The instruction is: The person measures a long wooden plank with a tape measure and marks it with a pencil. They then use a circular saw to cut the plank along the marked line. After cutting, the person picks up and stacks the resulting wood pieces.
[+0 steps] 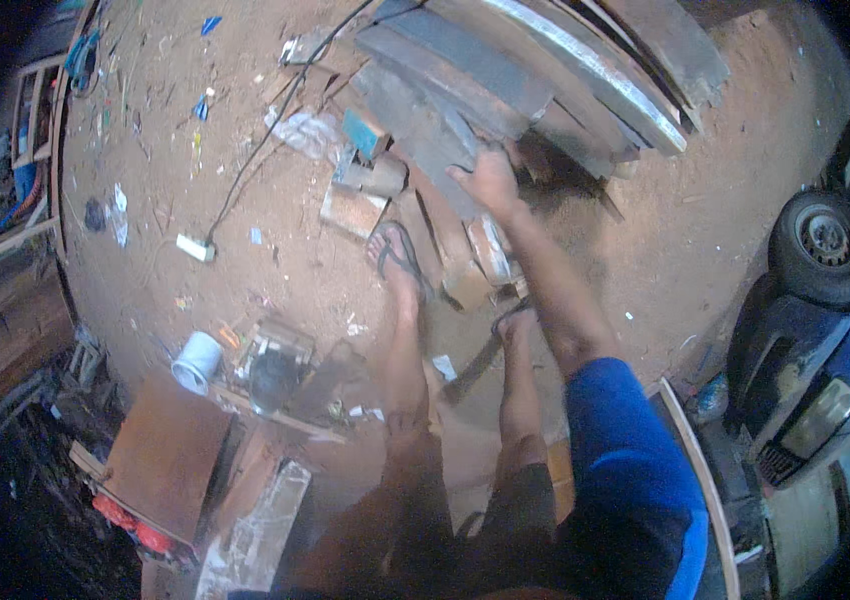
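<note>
My right hand (490, 180) reaches forward to a stack of long boards. Its fingers are closed round the edge of a grey board (415, 115), with the thumb lying toward the board's face. Other dark planks (465, 50) lie beside and behind that board, along with a pale-edged one (585, 55). Short wooden offcuts lie close to my feet, among them a block with a teal face (365, 135) and a light block (352, 208). My left hand does not show in the picture.
A black cable runs across the dirt floor to a white power strip (195, 248). At the lower left are a white bucket (197, 360) and a brown board (167, 450). A vehicle with a blue body (830, 390) and a wheel (823, 248) stand at the right. Litter is scattered about.
</note>
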Action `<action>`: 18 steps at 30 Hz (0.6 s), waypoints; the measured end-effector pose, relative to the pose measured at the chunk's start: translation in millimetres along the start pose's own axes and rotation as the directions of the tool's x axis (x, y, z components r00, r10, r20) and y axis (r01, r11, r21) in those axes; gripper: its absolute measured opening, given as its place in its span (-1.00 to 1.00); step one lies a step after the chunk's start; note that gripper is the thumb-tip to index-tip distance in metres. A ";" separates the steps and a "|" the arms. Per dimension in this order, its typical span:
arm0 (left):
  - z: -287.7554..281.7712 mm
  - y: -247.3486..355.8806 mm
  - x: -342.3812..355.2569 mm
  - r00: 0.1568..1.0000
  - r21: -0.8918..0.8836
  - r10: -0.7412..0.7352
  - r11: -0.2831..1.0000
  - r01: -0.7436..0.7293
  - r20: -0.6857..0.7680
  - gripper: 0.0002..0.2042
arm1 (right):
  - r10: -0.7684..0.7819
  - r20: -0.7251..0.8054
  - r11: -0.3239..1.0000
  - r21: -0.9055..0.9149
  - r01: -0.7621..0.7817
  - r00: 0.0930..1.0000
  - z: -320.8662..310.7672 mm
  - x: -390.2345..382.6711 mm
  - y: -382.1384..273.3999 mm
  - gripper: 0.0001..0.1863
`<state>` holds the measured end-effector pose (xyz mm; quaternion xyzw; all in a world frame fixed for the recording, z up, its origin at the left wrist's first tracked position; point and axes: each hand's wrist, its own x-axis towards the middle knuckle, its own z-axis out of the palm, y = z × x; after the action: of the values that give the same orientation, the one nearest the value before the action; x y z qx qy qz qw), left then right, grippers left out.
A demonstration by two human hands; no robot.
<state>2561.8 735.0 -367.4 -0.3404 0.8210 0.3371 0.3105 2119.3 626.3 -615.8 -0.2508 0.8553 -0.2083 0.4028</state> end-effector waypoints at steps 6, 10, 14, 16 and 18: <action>-7.0 3.7 -7.3 0.997 0.112 -0.032 0.993 0.024 0.074 -0.42 | -0.037 -0.029 0.995 0.093 0.040 0.999 27.0 20.2 14.7 0.00; -2.0 5.3 -10.5 0.999 0.039 -0.039 0.998 0.039 0.018 -0.59 | 0.096 -0.038 0.989 -0.112 -0.099 0.995 -42.2 -54.3 -35.9 -0.17; -20.4 8.8 -3.0 0.991 0.040 0.004 0.999 -0.009 0.132 -0.66 | -0.089 -0.073 0.971 -0.230 0.070 0.993 -135.5 -144.8 -36.1 -0.27; -17.9 10.5 -7.1 0.989 -0.008 -0.022 1.000 0.024 0.149 -0.65 | -0.138 -0.161 0.986 -0.118 0.120 0.977 -176.2 -162.5 -31.9 -0.27; -3.4 -0.1 -9.4 0.995 -0.059 -0.059 0.996 0.063 0.076 -0.65 | -0.097 -0.233 0.988 -0.136 0.066 0.968 -217.3 -162.6 -42.6 -0.21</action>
<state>2566.3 735.7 -358.6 -0.3619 0.7876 0.3647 0.3402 2047.4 723.2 -369.1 -0.2839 0.8981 -0.1983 0.2710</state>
